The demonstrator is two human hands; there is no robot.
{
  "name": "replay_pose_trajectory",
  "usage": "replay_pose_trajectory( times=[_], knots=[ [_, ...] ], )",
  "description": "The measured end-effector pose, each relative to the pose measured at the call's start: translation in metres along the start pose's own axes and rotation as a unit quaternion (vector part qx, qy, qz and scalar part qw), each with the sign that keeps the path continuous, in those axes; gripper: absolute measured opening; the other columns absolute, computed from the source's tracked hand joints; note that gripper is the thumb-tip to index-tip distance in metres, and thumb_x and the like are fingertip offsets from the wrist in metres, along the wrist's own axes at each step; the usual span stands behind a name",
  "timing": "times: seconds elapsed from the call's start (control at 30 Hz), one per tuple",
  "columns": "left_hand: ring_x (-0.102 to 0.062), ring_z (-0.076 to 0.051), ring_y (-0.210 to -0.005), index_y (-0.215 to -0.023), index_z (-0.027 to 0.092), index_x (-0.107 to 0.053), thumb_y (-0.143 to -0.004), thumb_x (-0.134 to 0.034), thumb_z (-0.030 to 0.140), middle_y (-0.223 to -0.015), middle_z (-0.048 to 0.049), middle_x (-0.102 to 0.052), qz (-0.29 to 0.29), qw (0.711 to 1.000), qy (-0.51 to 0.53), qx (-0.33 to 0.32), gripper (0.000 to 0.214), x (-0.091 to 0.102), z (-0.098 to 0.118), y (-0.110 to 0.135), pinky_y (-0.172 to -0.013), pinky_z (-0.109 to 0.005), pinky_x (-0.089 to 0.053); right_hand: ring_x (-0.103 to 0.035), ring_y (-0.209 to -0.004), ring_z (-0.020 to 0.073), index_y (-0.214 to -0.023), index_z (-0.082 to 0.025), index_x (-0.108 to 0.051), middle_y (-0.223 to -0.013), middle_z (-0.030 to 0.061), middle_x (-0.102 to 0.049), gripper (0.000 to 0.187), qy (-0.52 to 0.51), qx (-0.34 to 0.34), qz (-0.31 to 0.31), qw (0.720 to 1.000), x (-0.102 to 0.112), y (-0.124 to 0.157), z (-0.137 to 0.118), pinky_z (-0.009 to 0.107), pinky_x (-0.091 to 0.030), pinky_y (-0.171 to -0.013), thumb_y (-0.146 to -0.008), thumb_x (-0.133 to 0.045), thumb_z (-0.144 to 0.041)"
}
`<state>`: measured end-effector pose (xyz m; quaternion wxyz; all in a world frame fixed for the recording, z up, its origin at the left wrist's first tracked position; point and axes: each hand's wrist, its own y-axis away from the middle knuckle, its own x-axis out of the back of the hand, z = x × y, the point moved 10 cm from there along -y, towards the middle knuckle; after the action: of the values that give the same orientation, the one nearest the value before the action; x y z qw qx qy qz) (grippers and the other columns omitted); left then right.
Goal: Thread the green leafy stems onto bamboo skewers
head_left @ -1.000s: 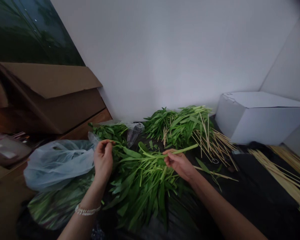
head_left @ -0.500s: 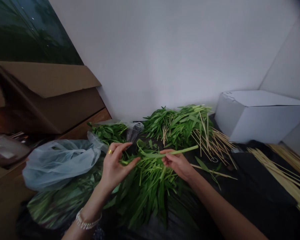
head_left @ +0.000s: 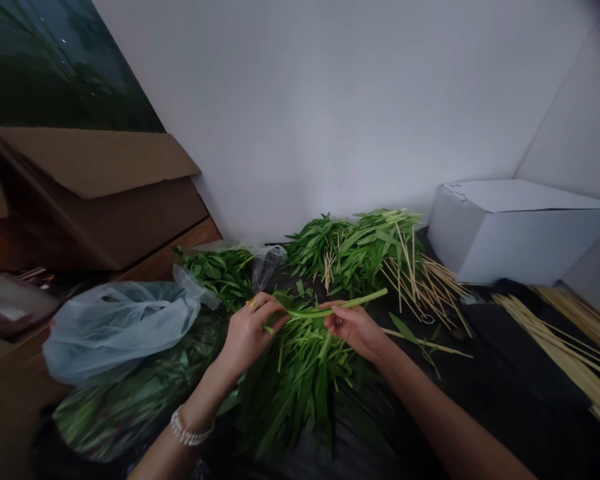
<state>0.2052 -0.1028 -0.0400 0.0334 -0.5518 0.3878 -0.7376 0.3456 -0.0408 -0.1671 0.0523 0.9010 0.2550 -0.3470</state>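
Observation:
A long green stalk (head_left: pixel 353 303) runs level between both hands above a heap of leafy greens (head_left: pixel 295 380). My right hand (head_left: pixel 356 328) is closed on the stalk near its thick end. My left hand (head_left: pixel 250 330), with a gold ring and a pearl bracelet, pinches the stalk's leafy end. Another heap of greens (head_left: pixel 360 250) mixed with bamboo skewers (head_left: pixel 425 280) lies farther back by the wall.
A pale blue plastic bag (head_left: pixel 115 327) lies at the left over more greens. Behind it stands an open cardboard box (head_left: pixel 105 193). A white box (head_left: pixel 520 230) sits at the right, with long bamboo sticks (head_left: pixel 565 347) on the black sheet (head_left: pixel 490 393).
My left hand has come from the far left leaves rightward to the stalk and closed its fingers on the leafy end. My right hand has stayed where it was, holding the stalk.

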Motion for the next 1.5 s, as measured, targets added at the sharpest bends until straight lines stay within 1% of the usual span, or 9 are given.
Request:
replay_pose_trajectory(
  times=[0.33, 0.53, 0.77, 0.9, 1.03, 1.17, 1.23, 1.37, 1.5],
  knots=[
    [-0.062, -0.016, -0.08, -0.096, 0.019, -0.069, -0.09, -0.058, 0.026, -0.091, -0.0039, -0.072, -0.076, 0.994, 0.035, -0.075, 0.014, -0.02, 0.012, 0.001, -0.074, -0.029, -0.045, -0.056, -0.055, 0.0098, -0.091, -0.014, -0.074, -0.066, 0.0039, -0.068, 0.027, 0.0, -0.016, -0.002, 1.0, -0.002, 0.001, 0.008, 0.022, -0.04, -0.053, -0.076, -0.073, -0.037],
    [-0.058, -0.016, -0.073, -0.105, 0.019, -0.066, -0.094, -0.049, 0.023, -0.082, -0.0031, -0.07, -0.112, 0.991, -0.007, -0.068, 0.021, -0.023, 0.011, 0.0, -0.07, -0.029, -0.042, -0.052, -0.054, 0.0085, -0.101, -0.016, -0.073, -0.064, 0.0007, -0.064, 0.031, -0.032, -0.004, 0.015, 0.999, 0.002, 0.0, 0.002, 0.021, -0.038, -0.051, -0.077, -0.073, -0.037],
    [-0.055, -0.016, -0.067, -0.085, 0.016, -0.066, -0.088, -0.048, 0.016, -0.072, -0.0032, -0.066, -0.101, 0.992, -0.027, -0.07, 0.019, -0.02, 0.007, -0.001, -0.069, -0.03, -0.042, -0.052, -0.058, 0.008, -0.093, -0.015, -0.075, -0.066, 0.0016, -0.066, 0.029, -0.054, -0.007, 0.052, 0.997, 0.016, -0.002, 0.001, 0.02, -0.039, -0.054, -0.073, -0.075, -0.037],
    [-0.053, -0.016, -0.066, -0.075, 0.017, -0.065, -0.084, -0.045, 0.016, -0.066, -0.002, -0.062, -0.087, 0.996, 0.034, -0.003, 0.021, -0.019, -0.01, -0.004, -0.069, -0.03, -0.041, -0.054, -0.06, 0.0082, -0.092, -0.017, -0.075, -0.069, 0.0016, -0.067, 0.028, -0.044, -0.024, 0.035, 0.998, 0.006, 0.0, 0.008, 0.021, -0.041, -0.057, -0.072, -0.076, -0.037],
    [-0.053, -0.015, -0.063, -0.066, 0.018, -0.061, -0.08, -0.044, 0.022, -0.063, -0.0007, -0.059, -0.061, 0.966, 0.183, 0.173, 0.023, -0.023, -0.049, -0.001, -0.062, -0.027, -0.041, -0.055, -0.06, 0.0087, -0.092, -0.016, -0.074, -0.069, 0.0023, -0.068, 0.031, -0.042, -0.034, 0.015, 0.998, -0.003, 0.001, 0.012, 0.021, -0.042, -0.056, -0.072, -0.077, -0.039],
    [-0.049, -0.015, -0.058, -0.067, 0.02, -0.055, -0.082, -0.042, 0.031, -0.058, 0.0025, -0.053, 0.087, 0.913, 0.228, 0.327, 0.023, 0.004, -0.102, 0.013, -0.057, -0.025, -0.039, -0.058, -0.063, 0.0092, -0.091, -0.013, -0.074, -0.071, 0.0043, -0.07, 0.03, -0.073, -0.017, 0.045, 0.996, 0.011, -0.002, 0.005, 0.021, -0.045, -0.061, -0.072, -0.078, -0.036],
    [-0.053, -0.016, -0.069, -0.072, 0.02, -0.057, -0.085, -0.042, 0.035, -0.066, 0.001, -0.059, 0.11, 0.926, 0.181, 0.313, 0.025, 0.023, -0.11, 0.013, -0.068, -0.026, -0.042, -0.058, -0.063, 0.0092, -0.091, -0.014, -0.074, -0.071, 0.0039, -0.07, 0.028, -0.091, -0.007, 0.067, 0.994, 0.021, -0.003, 0.0, 0.021, -0.046, -0.061, -0.073, -0.077, -0.035],
    [-0.057, -0.02, -0.093, -0.088, 0.021, -0.06, -0.091, -0.04, 0.038, -0.089, -0.0033, -0.067, 0.061, 0.953, 0.148, 0.258, 0.027, 0.039, -0.106, 0.003, -0.088, -0.03, -0.041, -0.057, -0.06, 0.0088, -0.091, -0.016, -0.074, -0.071, 0.0029, -0.069, 0.026, -0.098, -0.012, 0.07, 0.993, 0.024, -0.005, 0.001, 0.021, -0.046, -0.059, -0.076, -0.075, -0.037],
    [-0.057, -0.016, -0.07, -0.097, 0.021, -0.055, -0.094, -0.039, 0.04, -0.07, 0.0017, -0.058, 0.044, 0.941, 0.227, 0.246, 0.025, 0.036, -0.09, -0.006, -0.071, -0.026, -0.045, -0.058, -0.061, 0.0095, -0.091, -0.015, -0.074, -0.072, 0.0043, -0.07, 0.03, -0.084, -0.011, 0.068, 0.994, 0.02, -0.003, 0.004, 0.022, -0.046, -0.059, -0.075, -0.076, -0.04]
  ],
)
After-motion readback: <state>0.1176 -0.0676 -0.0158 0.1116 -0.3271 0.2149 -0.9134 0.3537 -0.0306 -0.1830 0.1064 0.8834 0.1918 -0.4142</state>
